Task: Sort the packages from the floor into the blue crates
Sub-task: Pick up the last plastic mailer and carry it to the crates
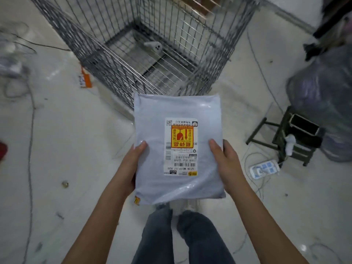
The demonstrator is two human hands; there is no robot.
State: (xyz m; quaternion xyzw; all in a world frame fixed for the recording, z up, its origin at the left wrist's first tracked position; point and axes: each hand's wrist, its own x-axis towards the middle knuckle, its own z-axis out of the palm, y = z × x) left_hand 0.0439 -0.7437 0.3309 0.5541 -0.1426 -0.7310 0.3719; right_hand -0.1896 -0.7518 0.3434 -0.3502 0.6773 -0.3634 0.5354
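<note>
Before the wire cage (144, 54), I hold a grey package (177, 149). Left hand (131, 164) and right hand (226, 161) each keep a grip clamped on its side edges.

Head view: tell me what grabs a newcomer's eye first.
The flat grey plastic mailer bag with its yellow-and-red label sits centre frame, gripped at either edge by the left hand and right hand. Just beyond it stands a tall wire-mesh cage on the pale floor.

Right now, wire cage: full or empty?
Nearly empty. Through the mesh of the wire cage only one small white object shows on its floor; the grey package is outside it, held in both hands.
</note>
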